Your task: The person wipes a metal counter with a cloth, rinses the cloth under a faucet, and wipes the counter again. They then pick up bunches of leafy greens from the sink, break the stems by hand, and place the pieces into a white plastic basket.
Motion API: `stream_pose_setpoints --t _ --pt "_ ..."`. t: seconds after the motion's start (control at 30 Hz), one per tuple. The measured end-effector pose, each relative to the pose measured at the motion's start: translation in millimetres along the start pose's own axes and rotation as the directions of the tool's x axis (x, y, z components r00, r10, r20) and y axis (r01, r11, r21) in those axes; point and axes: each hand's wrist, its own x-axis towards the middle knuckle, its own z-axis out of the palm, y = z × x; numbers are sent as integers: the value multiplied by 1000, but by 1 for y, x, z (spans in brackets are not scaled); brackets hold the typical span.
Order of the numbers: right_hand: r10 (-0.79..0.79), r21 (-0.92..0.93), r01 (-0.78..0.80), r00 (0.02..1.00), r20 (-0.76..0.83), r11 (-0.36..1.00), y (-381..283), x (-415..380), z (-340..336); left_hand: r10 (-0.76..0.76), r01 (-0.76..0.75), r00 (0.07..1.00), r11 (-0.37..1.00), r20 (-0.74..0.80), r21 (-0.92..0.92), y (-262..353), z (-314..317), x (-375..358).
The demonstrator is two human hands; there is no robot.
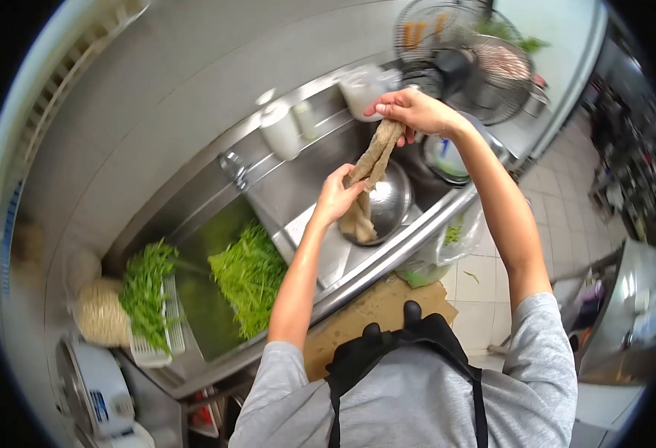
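Observation:
A long, twisted strip of something brownish-beige (pixel 376 158), perhaps cloth or meat, stretches between my two hands above the sink. My right hand (pixel 408 112) grips its upper end, with the index finger extended to the left. Lower down, my left hand (pixel 337 196) is closed round its middle. The strip's pale lower end hangs over a round metal bowl (pixel 391 200) in the right basin. In the water-filled left basin lies a heap of green leaves (pixel 249 272).
More greens (pixel 148 287) rest on a white rack (pixel 175 328) at the left. White bottles (pixel 279 131) stand behind the sink. A fan (pixel 455 63) is at the back right, near a lidded tub (pixel 447 157). A plastic bag (pixel 447 250) hangs at the front edge.

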Motion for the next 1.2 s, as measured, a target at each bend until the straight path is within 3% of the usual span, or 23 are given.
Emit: stream_pose_setpoints --t 0.03,0.1,0.13,0.17,0.2,0.27,0.3,0.33,0.37,0.4,0.43,0.47,0.53,0.57,0.67,0.73,0.8,0.83,0.9,1.0,1.1,1.13,1.2 --pt "-38 85 44 997 -61 995 7 -18 -21 -25 30 999 993 44 -112 16 11 9" --pt "-92 276 147 975 -203 950 19 -55 -58 65 15 981 915 185 -403 50 37 22" --pt "-142 471 244 960 -242 848 35 -72 -76 103 34 964 868 247 -495 67 52 29" --pt "-138 560 340 918 -371 756 57 -88 -82 82 164 940 742 331 -650 81 75 32" --pt "-112 621 446 859 -500 645 84 -108 -80 61 171 954 696 295 -697 89 106 36" --pt "190 646 159 880 -436 747 152 -171 -37 9 46 994 879 112 -475 11 198 50" --pt "273 683 -91 948 -163 724 187 -204 -17 -98 155 986 848 137 -507 25 235 41" --pt "243 746 -14 949 -199 666 233 -221 24 -205 263 964 805 167 -532 35 269 24" --pt "287 634 -75 928 -239 770 275 -248 49 -202 320 945 743 258 -588 2 313 16" --pt "442 844 -4 853 -277 536 280 -272 61 -281 495 865 616 415 -613 -4 342 6" --pt "528 822 -48 787 -319 568 291 -297 61 -316 689 717 459 621 -561 37 353 0" --pt "608 810 -92 711 -354 580 302 -317 64 -251 643 715 604 653 -472 -18 392 2" --pt "662 803 -35 587 -465 595 336 -355 58 -162 335 717 933 678 -131 12 433 -2" --pt "690 778 -27 481 -541 628 350 -377 51 -89 271 757 944 648 -187 -2 467 3" --pt "767 798 90 234 -598 595 368 -435 13 -61 427 532 881 845 -205 39 526 28" --pt "779 784 82 90 -621 616 366 -471 -13 -55 303 441 949 896 -90 44 561 50" --pt "754 752 -132 -44 -655 645 360 -508 -41 -175 208 432 974 885 91 68 595 73" --pt "759 762 -121 -75 -646 636 366 -522 -49 -89 203 444 979 892 -3 73 613 85" --pt "226 349 -342 -350 -909 872 378 -548 -66 93 253 451 940 888 -228 93 651 105" --pt "187 295 -249 -380 -906 923 359 -592 -107 320 98 394 918 862 -385 157 692 127" --pt "123 299 -396 -413 -903 868 345 -638 -151 377 -217 386 924 842 -314 209 750 161" --pt "117 308 -404 -432 -894 861 344 -656 -165 387 -216 365 920 847 -327 229 777 169" --pt "285 432 -164 -542 -791 887 340 -682 -187 738 -351 289 674 609 -650 264 827 183"
